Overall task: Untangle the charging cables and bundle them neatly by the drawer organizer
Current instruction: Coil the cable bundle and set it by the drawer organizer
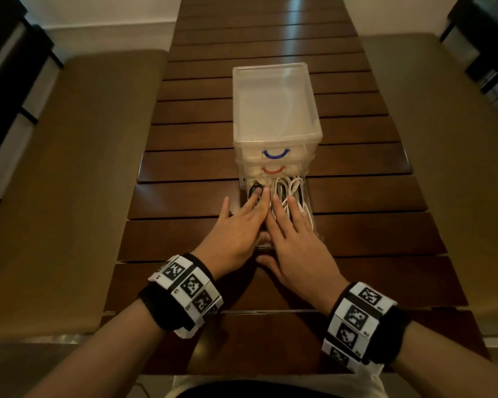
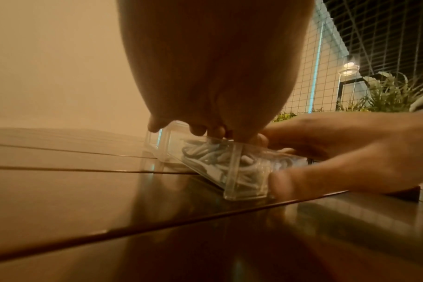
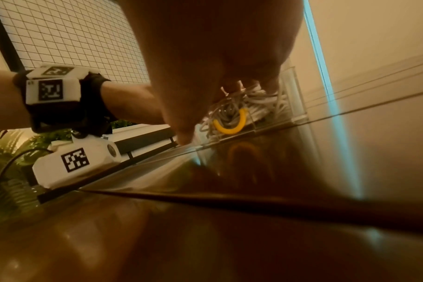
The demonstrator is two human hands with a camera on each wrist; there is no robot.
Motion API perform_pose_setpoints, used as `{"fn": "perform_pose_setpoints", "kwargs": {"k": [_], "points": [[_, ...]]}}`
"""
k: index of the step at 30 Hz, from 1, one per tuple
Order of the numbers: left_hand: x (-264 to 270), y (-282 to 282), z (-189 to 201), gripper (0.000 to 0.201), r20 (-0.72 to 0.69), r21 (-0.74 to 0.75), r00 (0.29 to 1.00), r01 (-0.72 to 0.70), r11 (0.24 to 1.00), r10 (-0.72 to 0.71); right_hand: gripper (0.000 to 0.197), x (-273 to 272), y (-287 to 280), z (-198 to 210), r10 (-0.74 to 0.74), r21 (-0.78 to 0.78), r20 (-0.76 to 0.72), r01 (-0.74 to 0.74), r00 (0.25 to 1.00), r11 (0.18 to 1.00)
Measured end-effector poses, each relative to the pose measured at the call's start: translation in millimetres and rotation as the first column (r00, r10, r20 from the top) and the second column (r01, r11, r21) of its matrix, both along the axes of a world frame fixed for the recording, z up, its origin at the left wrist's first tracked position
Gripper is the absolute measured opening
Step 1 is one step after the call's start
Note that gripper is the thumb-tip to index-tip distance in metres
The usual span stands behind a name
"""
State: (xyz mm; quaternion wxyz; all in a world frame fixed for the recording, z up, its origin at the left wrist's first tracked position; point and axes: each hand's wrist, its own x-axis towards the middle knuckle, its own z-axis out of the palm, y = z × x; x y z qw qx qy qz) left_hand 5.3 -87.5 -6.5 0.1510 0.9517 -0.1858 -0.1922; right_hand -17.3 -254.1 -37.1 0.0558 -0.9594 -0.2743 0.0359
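A clear plastic drawer organizer (image 1: 275, 110) stands mid-table, with a blue handle (image 1: 275, 154) and a red handle (image 1: 273, 169) on its upper drawers. Its bottom drawer (image 1: 311, 208) is pulled out toward me and holds a tangle of white charging cables (image 1: 292, 188). My left hand (image 1: 243, 219) and right hand (image 1: 292, 225) lie side by side over this drawer, fingers straight and touching the cables. In the left wrist view the right thumb (image 2: 285, 183) presses on the drawer front (image 2: 232, 171). The right wrist view shows a yellow handle (image 3: 229, 124) on that front.
The slatted dark wood table (image 1: 357, 196) runs away from me, with cushioned benches (image 1: 69, 182) along both sides. Plants (image 2: 394, 95) and a wire grid panel (image 3: 73, 38) stand beyond the table.
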Motion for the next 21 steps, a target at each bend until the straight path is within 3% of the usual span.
{"fn": "perform_pose_setpoints", "kwargs": {"k": [4, 6, 10, 13, 16, 17, 19, 21], "points": [[9.3, 2.2, 21.6, 0.068, -0.220, -0.136, 0.975, -0.012, 0.991, -0.018, 0.081, 10.9, -0.2, 2.5, 0.076, -0.110, 0.003, -0.075, 0.997, 0.991], [14.8, 7.8, 39.2, 0.059, -0.214, -0.199, 0.977, -0.041, 0.979, -0.002, 0.081, 13.7, -3.8, 6.4, 0.052, -0.044, -0.032, -0.054, 0.998, 0.998], [23.1, 22.4, 78.8, 0.036, 0.094, -0.400, 0.987, -0.080, 0.913, 0.128, 0.080, 21.5, -17.0, 18.7, -0.029, 0.189, -0.105, 0.048, 0.994, 0.981], [39.2, 28.4, 104.9, 0.036, 0.360, -0.516, 0.905, -0.009, 0.856, 0.227, 0.081, 24.8, -17.5, 19.1, -0.014, 0.188, -0.149, 0.042, 0.989, 0.981], [70.2, 30.5, 119.3, 0.058, 0.545, -0.372, 0.819, 0.046, 0.927, 0.178, 0.081, 28.2, -14.6, 19.5, 0.001, 0.114, -0.142, 0.015, 0.990, 0.993], [80.8, 29.3, 119.7, 0.076, 0.520, -0.273, 0.846, 0.037, 0.961, 0.115, 0.082, 29.3, -14.2, 19.1, 0.004, 0.096, -0.140, 0.010, 0.990, 0.995], [97.7, 23.2, 115.8, 0.110, 0.337, -0.030, 0.941, -0.013, 0.999, 0.022, 0.082, 30.7, -13.1, 15.7, 0.015, 0.057, -0.127, -0.008, 0.992, 0.998], [106.6, 17.8, 103.8, 0.125, 0.200, 0.127, 0.980, -0.031, 0.991, 0.005, 0.082, 30.6, -11.6, 10.9, 0.035, 0.009, -0.085, -0.034, 0.996, 0.999]]}}
